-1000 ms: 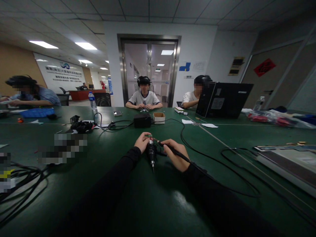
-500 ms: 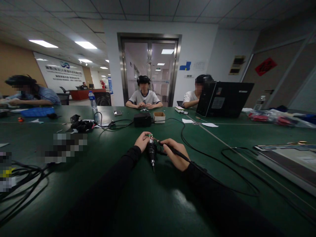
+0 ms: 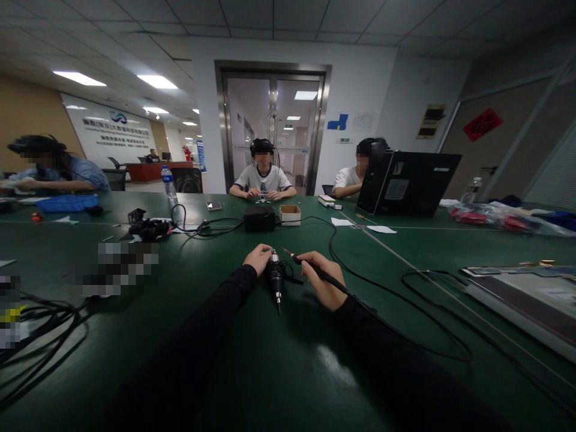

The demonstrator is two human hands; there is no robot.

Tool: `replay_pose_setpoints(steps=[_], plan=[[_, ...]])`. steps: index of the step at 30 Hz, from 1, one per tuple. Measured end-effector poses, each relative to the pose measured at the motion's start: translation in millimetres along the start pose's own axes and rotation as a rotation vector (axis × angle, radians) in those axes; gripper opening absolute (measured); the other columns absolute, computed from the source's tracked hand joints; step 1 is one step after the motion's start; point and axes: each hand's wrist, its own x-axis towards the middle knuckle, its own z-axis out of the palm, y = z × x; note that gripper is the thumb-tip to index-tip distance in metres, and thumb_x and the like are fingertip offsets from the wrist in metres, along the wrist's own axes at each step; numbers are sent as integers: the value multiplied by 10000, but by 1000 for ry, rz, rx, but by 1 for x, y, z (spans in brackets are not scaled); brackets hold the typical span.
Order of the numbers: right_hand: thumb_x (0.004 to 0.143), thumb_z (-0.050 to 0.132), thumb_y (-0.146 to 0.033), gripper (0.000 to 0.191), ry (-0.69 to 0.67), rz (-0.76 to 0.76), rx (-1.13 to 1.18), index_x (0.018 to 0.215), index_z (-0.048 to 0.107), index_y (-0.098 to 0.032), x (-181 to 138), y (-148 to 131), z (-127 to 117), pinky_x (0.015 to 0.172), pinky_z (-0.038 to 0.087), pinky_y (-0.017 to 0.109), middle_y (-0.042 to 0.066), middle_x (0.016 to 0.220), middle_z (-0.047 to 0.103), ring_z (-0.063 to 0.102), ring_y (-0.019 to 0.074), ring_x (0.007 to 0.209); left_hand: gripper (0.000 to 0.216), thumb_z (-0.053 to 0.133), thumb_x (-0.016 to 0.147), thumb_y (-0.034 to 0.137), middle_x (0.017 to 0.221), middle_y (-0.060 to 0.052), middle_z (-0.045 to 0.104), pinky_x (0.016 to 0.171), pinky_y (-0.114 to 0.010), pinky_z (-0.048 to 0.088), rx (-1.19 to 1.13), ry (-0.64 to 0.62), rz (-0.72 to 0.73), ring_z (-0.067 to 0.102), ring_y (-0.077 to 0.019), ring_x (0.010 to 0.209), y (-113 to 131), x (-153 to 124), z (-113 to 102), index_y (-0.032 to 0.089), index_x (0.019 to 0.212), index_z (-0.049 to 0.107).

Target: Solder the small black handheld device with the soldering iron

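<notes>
My left hand is closed, its fingertips pinching a small green circuit board, which is mostly hidden. Just below the fingertips lies a black, pen-shaped electric tool, its thin metal tip toward me; whether the hand touches it I cannot tell. In my right hand is a soldering iron, gripped like a pen. Its tip points up and left, a little apart from the board. The iron's black cable trails over my right sleeve.
A black power box and an open cardboard box stand ahead. Cables cross the green table. To the right are a computer tower and a flat panel. Co-workers sit around; a bottle stands far left.
The soldering iron's tip has drawn back to the right, away from the board. My left hand has shifted slightly left and down, and less of the board shows.
</notes>
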Motion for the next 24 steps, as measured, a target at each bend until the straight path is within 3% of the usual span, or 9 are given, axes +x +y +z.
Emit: replay_pose_setpoints(steps=[5, 12, 15, 20, 24], plan=[[894, 490, -351, 242, 24, 14, 9, 969, 665, -202, 1, 6, 1, 602, 476, 246, 18, 740, 685, 622, 145, 604, 141, 587, 726, 239, 769, -34, 689, 743, -281, 476, 176, -47, 10, 623, -200, 757, 13, 3, -8, 202, 822, 685], [889, 493, -347, 246, 29, 24, 8, 973, 669, -197, 1, 7, 0, 580, 472, 242, 21, 728, 692, 621, 145, 583, 274, 730, 624, 448, 458, 1, 526, 661, -337, 467, 250, -226, -111, 618, -257, 569, 37, -8, -16, 211, 712, 625], [887, 493, -353, 249, 32, 26, 13, 972, 671, -200, 1, 7, -1, 573, 474, 243, 21, 721, 689, 619, 147, 581, 363, 794, 516, 475, 470, -13, 545, 692, -346, 471, 290, -239, -77, 646, -293, 642, 43, -15, -14, 225, 633, 558], [887, 494, -360, 251, 40, 18, -3, 972, 672, -205, 2, 9, -1, 584, 476, 248, 21, 716, 688, 629, 155, 604, 406, 860, 389, 297, 729, -120, 654, 876, -377, 440, 330, -121, 124, 568, -405, 1101, 74, -21, -32, 205, 641, 556], [884, 497, -355, 248, 26, 3, 1, 970, 673, -202, 1, 6, -2, 615, 480, 252, 27, 764, 701, 644, 168, 675, 255, 782, 559, 397, 676, -51, 616, 830, -327, 478, 214, -225, 387, 617, -309, 996, 107, -62, -63, 231, 650, 612]])
